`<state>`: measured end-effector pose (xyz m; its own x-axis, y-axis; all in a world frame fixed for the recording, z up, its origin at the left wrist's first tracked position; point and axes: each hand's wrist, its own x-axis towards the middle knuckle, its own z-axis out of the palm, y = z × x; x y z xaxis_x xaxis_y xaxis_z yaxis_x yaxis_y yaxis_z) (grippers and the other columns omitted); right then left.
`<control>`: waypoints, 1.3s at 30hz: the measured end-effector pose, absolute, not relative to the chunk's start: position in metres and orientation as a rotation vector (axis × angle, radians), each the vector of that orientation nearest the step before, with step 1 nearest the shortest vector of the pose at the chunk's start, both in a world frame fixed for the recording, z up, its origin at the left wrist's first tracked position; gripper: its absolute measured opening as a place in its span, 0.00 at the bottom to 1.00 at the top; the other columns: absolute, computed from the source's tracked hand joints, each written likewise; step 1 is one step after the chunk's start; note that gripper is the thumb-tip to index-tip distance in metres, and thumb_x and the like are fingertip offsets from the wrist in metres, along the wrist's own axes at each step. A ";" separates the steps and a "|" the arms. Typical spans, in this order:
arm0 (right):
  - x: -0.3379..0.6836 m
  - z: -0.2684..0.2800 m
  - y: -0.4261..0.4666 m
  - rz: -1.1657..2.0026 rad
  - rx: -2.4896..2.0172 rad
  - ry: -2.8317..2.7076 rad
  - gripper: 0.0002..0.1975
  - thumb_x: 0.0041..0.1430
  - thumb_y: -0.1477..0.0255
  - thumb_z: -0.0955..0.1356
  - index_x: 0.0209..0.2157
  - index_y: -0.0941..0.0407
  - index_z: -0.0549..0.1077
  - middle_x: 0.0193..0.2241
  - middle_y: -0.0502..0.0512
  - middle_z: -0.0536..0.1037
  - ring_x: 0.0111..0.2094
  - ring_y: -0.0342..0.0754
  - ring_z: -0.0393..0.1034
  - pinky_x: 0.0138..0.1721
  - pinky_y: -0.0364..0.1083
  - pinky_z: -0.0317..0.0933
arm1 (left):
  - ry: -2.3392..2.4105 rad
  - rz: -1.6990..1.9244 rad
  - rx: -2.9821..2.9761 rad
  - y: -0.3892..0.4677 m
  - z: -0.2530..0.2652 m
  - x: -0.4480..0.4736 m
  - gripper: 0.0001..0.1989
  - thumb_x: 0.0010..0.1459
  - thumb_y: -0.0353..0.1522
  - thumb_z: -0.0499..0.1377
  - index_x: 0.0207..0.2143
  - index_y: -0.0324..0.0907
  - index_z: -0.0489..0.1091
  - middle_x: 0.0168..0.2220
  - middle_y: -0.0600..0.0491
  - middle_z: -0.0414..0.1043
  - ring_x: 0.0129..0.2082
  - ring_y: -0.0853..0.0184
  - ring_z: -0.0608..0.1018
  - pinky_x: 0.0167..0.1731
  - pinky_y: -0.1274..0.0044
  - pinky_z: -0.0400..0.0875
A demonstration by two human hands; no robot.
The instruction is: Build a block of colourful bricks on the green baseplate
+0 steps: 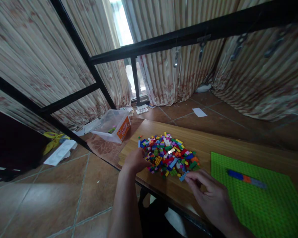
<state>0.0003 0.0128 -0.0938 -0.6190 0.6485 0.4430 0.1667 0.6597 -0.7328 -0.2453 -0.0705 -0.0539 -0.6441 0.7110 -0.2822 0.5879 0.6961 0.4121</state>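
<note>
A heap of small colourful toy bricks (159, 160) lies on the wooden tabletop (203, 138). At the heap's left edge, my left hand (135, 161) reaches down among the bricks; its fingertips are mostly hidden, so its grip does not show. My right hand (211, 193), by the near right side of the heap, pinches a light blue brick (183, 176) between thumb and forefinger. Right of that hand is a green studded baseplate (275, 201). On it sits a row of bricks (247, 178) in blue, orange and grey.
A clear plastic box (106, 129) with an orange label stands beyond the table's left end, a few bricks inside. Black metal bars (149, 49) cross in front of patterned curtains (169, 76). Papers (199, 112) lie on the tiled floor.
</note>
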 end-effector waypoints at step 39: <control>-0.014 -0.072 0.053 1.441 -0.964 -1.490 0.14 0.56 0.60 0.67 0.34 0.56 0.76 0.29 0.52 0.78 0.28 0.45 0.69 0.26 0.41 0.61 | 1.906 1.092 1.665 -0.002 -0.030 -0.133 0.15 0.54 0.25 0.55 0.44 0.42 0.70 0.42 0.51 0.74 0.42 0.66 0.75 0.45 0.76 0.69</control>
